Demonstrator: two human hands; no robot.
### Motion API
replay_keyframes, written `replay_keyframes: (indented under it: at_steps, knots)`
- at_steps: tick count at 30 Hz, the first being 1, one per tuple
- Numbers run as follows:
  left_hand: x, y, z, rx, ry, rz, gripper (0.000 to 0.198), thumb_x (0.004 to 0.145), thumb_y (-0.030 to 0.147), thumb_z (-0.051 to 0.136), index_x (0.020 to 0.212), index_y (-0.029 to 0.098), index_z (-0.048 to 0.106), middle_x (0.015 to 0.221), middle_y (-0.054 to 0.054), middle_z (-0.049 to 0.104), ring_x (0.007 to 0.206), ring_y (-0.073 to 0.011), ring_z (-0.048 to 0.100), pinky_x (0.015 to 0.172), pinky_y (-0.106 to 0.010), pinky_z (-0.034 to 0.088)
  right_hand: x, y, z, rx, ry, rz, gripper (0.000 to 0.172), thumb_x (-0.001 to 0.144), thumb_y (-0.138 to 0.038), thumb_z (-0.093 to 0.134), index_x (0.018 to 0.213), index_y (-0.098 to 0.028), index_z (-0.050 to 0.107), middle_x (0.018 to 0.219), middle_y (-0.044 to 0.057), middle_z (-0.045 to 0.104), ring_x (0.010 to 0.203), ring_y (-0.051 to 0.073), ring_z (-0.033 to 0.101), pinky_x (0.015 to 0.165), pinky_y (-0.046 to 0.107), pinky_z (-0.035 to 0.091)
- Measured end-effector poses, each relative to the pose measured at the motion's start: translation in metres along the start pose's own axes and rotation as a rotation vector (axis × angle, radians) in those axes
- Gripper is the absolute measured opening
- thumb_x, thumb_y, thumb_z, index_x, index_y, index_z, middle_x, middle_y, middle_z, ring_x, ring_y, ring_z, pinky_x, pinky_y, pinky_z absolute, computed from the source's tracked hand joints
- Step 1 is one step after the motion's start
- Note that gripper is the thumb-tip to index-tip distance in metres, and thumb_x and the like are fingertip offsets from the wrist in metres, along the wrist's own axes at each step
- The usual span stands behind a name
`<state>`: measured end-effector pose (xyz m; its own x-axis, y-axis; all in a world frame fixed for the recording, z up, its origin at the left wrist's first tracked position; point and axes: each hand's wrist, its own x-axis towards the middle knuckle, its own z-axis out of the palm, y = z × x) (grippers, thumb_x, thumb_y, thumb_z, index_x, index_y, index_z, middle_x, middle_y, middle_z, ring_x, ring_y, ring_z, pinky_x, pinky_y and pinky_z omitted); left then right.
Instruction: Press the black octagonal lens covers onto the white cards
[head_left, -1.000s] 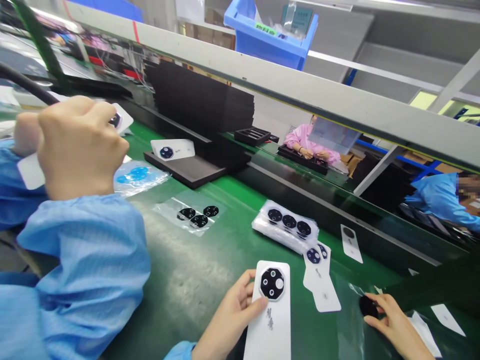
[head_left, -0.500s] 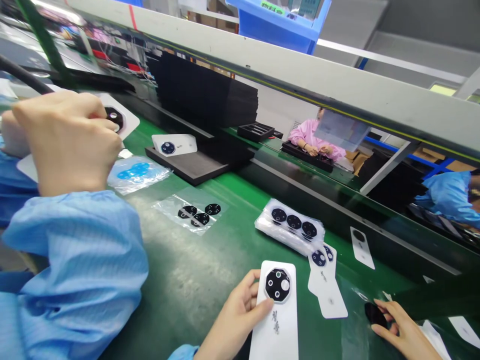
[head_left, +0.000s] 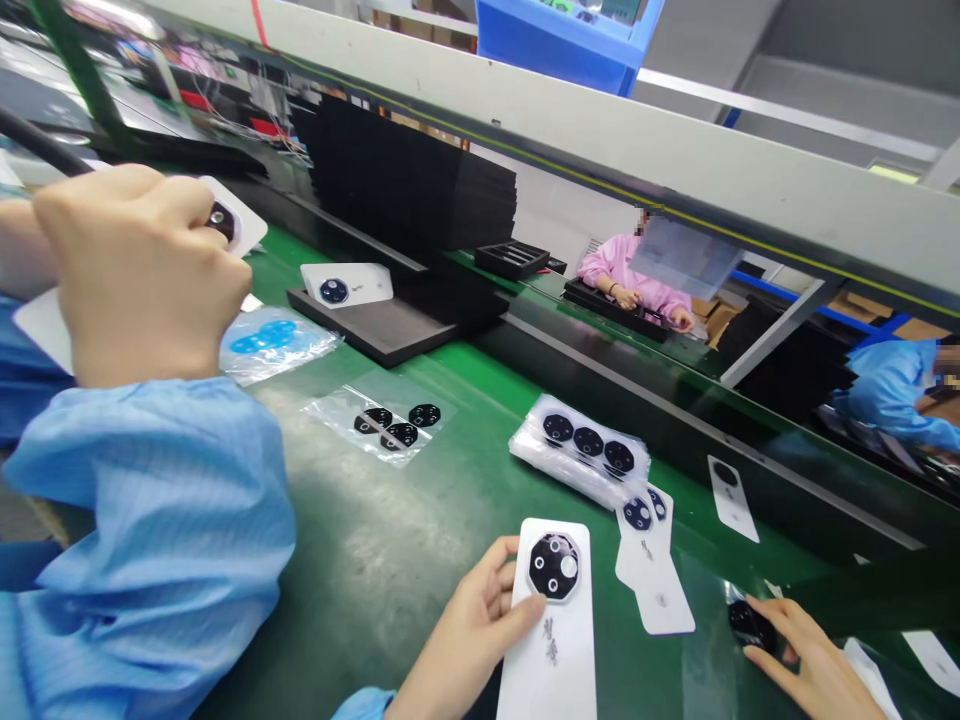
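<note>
My left hand grips a white phone back cover by its left edge, thumb resting beside the black octagonal camera ring. The cover lies flat on the green belt. At the lower right, my right hand pinches a small black lens piece with its fingertips, low over a clear film on the belt. A white backing card with two dark lens discs lies between my hands.
A co-worker's hand in a blue sleeve holds another white cover at the left. On the belt lie a bag of lens discs, a clear sheet with three black discs, a blue-dotted film, and stacked black trays. Another person in pink works behind.
My right hand has slid slightly right and down with the black lens piece. My left hand and the cover have barely moved. The co-worker's hand shifted a little on its cover.
</note>
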<state>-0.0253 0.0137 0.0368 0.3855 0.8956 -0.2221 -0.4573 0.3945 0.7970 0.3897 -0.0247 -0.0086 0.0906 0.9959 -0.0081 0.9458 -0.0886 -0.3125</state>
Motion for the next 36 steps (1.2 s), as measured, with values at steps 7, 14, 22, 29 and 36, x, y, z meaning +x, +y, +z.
replay_keyframes:
  at_steps: [7,14,22,29,36]
  knots:
    - [-0.002,0.001,-0.001,0.022,0.007,-0.01,0.038,0.073,0.033,0.072,0.102,0.019,0.052,0.096,-0.006,0.071,0.082,-0.0194,0.067,0.071,-0.027,0.052,-0.007,-0.003,0.002,-0.152,0.071,-0.107,0.045,0.084,-0.05,0.046,0.118,-0.021,0.052,0.108,0.011,0.059,0.083,0.024,0.066,0.062,0.029,0.057]
    - [-0.002,0.001,-0.001,-0.004,-0.015,-0.013,0.038,0.073,0.032,0.072,0.102,0.019,0.051,0.097,-0.006,0.07,0.078,-0.0177,0.067,0.068,-0.027,0.052,-0.008,-0.01,-0.001,-0.186,0.075,-0.141,0.038,0.087,-0.048,0.042,0.113,-0.022,0.05,0.107,0.011,0.058,0.073,0.021,0.067,0.058,0.028,0.057]
    - [-0.003,0.0,-0.002,0.019,0.002,-0.019,0.037,0.072,0.032,0.072,0.101,0.019,0.053,0.096,-0.006,0.071,0.082,-0.0193,0.067,0.069,-0.026,0.052,-0.008,-0.008,-0.007,-0.096,-0.098,0.08,0.042,0.083,-0.05,0.048,0.113,-0.022,0.042,0.098,0.009,0.07,0.084,0.025,0.07,0.066,0.029,0.058]
    - [-0.003,-0.001,-0.001,0.021,0.006,-0.018,0.037,0.071,0.033,0.072,0.1,0.02,0.052,0.096,-0.006,0.071,0.081,-0.0209,0.068,0.069,-0.028,0.052,-0.008,-0.015,-0.01,-0.091,-0.077,0.071,0.039,0.083,-0.049,0.049,0.112,-0.024,0.042,0.096,0.009,0.072,0.075,0.025,0.072,0.055,0.028,0.057]
    - [0.0,-0.008,-0.008,0.124,0.061,0.039,0.035,0.075,0.035,0.068,0.102,0.021,0.051,0.097,-0.005,0.069,0.081,-0.0183,0.066,0.068,-0.025,0.051,-0.01,-0.027,-0.007,-0.17,0.024,-0.061,0.037,0.084,-0.042,0.044,0.116,-0.023,0.042,0.115,0.012,0.063,0.078,0.024,0.071,0.054,0.027,0.057]
